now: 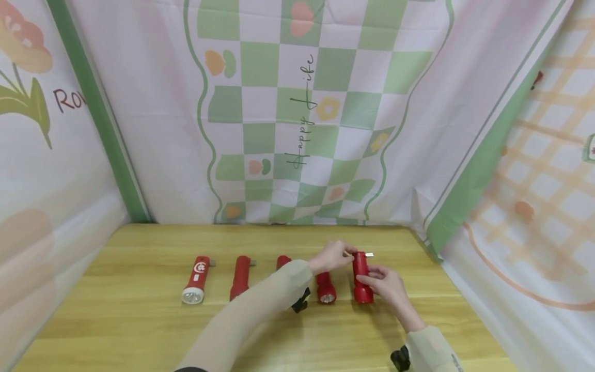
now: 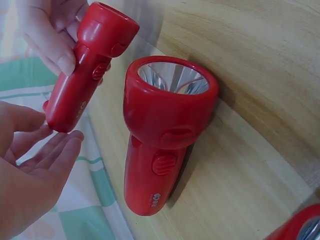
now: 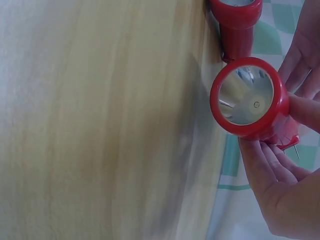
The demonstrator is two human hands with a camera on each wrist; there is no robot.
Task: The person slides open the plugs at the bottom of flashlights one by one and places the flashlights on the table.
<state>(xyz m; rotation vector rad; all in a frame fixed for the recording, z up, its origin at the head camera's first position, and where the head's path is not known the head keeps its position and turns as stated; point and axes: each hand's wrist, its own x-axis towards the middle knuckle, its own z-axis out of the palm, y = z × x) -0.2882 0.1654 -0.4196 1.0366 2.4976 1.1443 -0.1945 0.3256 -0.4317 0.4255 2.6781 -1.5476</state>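
Observation:
My right hand (image 1: 388, 287) holds a red flashlight (image 1: 362, 281) at the right end of a row, thumb on one side and fingers on the other. The flashlight's lamp end points toward me, its round reflector (image 3: 247, 97) facing the right wrist camera. At the tail, a folded-out plug (image 1: 369, 254) sticks out sideways, with thin metal prongs (image 3: 296, 150) in the right wrist view. The fingertips of my left hand (image 1: 332, 257) are right at the tail end, fingers fairly straight. Another red flashlight (image 2: 160, 120) lies just left of the held one.
Several more flashlights lie side by side on the wooden table (image 1: 139, 330): a red one with a white rim (image 1: 196, 279), a plain red one (image 1: 240, 274), and one (image 1: 283, 261) mostly hidden by my left sleeve. A patterned curtain (image 1: 297, 103) hangs behind the table.

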